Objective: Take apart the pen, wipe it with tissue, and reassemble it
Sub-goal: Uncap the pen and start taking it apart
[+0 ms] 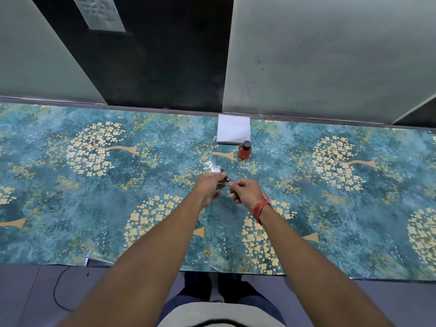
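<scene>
Both hands meet over the middle of the table. My left hand (208,186) pinches the upper part of a thin dark pen (225,176), whose red-tipped end sticks out past the fingers toward the far side. My right hand (245,192) grips the pen's lower end, which is mostly hidden in the fingers. The two hands are almost touching. A stack of white tissue (233,132) lies flat at the far edge of the table, well beyond the hands.
A small orange bottle (245,151) with a black cap stands just in front of the tissue. The table (94,197) has a teal cover with yellow flower trees. A wall rises behind it. A black cable (56,291) lies on the floor at the lower left.
</scene>
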